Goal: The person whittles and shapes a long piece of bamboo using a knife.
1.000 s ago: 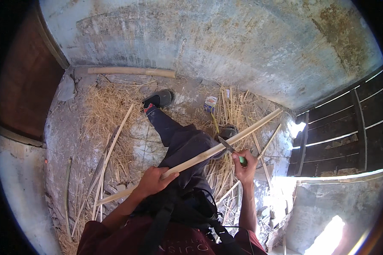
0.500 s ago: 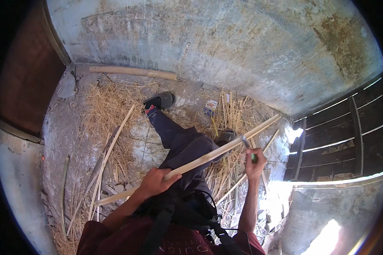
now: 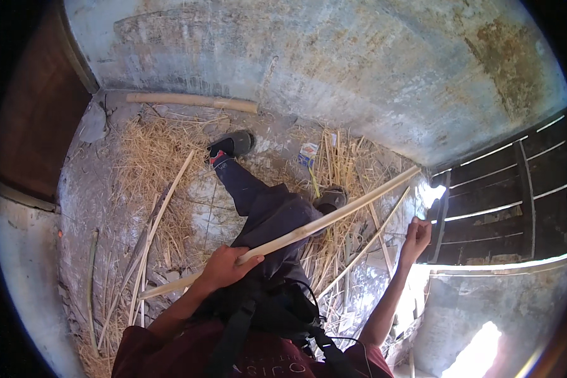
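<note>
A long pale split bamboo strip [image 3: 334, 217] slants across my lap, its near end low at the left and its far end up at the right. My left hand [image 3: 228, 268] grips it near the middle, thumb lying along the top. Out to the right and clear of the strip, my right hand [image 3: 414, 242] is closed. It holds a small knife with a green handle, seen plainly in the earlier head view; now the blade is hard to make out against the glare. My dark-trousered leg [image 3: 252, 189] extends beneath the strip.
Piles of straw-like shavings [image 3: 148, 157] lie left and right of my legs. A thick bamboo pole [image 3: 192, 102] rests along the far wall. Thin strips [image 3: 160, 227] lean at the left. A small printed packet [image 3: 308, 153] lies on the floor. Dark slatted boards [image 3: 485, 214] stand at the right.
My right hand has moved right, away from the bamboo strip, and the knife has come off the strip's edge. My left hand keeps its grip, with the strip nearly still.
</note>
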`<state>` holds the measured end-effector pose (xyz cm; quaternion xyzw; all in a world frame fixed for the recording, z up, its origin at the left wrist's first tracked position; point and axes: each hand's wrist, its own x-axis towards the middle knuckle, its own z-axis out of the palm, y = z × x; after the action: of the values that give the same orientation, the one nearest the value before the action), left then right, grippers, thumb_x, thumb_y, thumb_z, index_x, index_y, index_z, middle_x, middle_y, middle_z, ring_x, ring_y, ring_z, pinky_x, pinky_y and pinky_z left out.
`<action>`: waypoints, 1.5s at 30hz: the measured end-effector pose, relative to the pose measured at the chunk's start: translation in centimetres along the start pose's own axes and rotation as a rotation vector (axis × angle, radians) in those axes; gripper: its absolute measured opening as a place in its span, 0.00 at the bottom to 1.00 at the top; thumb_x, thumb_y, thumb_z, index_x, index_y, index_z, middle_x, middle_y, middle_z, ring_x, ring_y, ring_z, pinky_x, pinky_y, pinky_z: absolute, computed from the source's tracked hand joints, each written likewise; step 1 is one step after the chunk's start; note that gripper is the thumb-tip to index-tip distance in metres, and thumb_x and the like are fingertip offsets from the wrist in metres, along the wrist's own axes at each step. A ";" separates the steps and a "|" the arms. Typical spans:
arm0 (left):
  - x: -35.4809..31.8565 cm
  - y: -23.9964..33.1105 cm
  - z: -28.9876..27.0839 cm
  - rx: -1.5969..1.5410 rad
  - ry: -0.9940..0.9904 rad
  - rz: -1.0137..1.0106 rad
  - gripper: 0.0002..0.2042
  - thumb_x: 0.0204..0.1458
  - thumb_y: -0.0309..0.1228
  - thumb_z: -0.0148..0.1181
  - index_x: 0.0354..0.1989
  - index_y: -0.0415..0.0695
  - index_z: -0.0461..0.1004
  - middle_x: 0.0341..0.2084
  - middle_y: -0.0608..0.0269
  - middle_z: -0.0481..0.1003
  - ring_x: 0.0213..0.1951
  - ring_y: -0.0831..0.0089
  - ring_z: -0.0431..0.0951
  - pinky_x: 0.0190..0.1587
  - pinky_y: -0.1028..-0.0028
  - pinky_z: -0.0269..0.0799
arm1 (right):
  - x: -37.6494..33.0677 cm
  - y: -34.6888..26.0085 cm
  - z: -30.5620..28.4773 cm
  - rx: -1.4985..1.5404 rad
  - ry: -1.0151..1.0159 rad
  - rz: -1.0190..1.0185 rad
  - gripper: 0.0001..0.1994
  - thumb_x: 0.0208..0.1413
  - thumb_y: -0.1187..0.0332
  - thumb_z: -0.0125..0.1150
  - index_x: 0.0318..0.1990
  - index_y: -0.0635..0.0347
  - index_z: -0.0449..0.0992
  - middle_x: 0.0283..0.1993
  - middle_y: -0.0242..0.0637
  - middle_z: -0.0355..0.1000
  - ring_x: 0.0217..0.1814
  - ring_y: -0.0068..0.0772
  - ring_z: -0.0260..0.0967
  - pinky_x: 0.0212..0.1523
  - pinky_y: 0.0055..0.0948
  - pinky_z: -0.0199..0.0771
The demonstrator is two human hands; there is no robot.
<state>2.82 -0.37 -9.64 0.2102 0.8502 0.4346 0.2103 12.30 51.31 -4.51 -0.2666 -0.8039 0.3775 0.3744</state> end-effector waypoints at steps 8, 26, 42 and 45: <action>0.1 0.2 0.0 -0.013 -0.005 0.004 0.23 0.63 0.52 0.68 0.31 0.40 0.85 0.16 0.46 0.75 0.21 0.44 0.77 0.31 0.53 0.72 | -5.9 -7.3 7.1 0.072 -0.458 -0.339 0.04 0.66 0.75 0.68 0.38 0.64 0.79 0.35 0.40 0.80 0.34 0.24 0.74 0.35 0.26 0.72; -0.1 0.6 0.2 -0.033 0.027 -0.007 0.21 0.62 0.50 0.70 0.31 0.42 0.85 0.18 0.47 0.77 0.22 0.42 0.77 0.31 0.53 0.71 | -10.1 -8.6 9.6 0.077 -0.426 -0.253 0.09 0.64 0.72 0.73 0.36 0.65 0.77 0.32 0.44 0.82 0.32 0.31 0.81 0.36 0.29 0.77; 0.0 0.4 0.4 0.019 0.051 0.108 0.22 0.64 0.48 0.68 0.36 0.35 0.86 0.17 0.44 0.76 0.20 0.47 0.79 0.27 0.56 0.71 | -7.3 -7.9 9.0 0.007 -0.452 -0.252 0.08 0.64 0.74 0.70 0.35 0.66 0.77 0.30 0.44 0.81 0.31 0.33 0.79 0.33 0.31 0.76; -0.2 0.6 0.5 0.007 0.063 0.098 0.23 0.65 0.49 0.68 0.35 0.36 0.86 0.17 0.44 0.76 0.20 0.46 0.79 0.27 0.55 0.72 | -6.3 -5.9 8.5 -0.038 -0.362 -0.262 0.08 0.65 0.73 0.69 0.35 0.65 0.77 0.29 0.43 0.79 0.30 0.32 0.76 0.34 0.32 0.74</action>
<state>3.34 0.19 -9.36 0.2386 0.8465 0.4478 0.1611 8.28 40.04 -5.98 -0.0948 -0.8927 0.3520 0.2648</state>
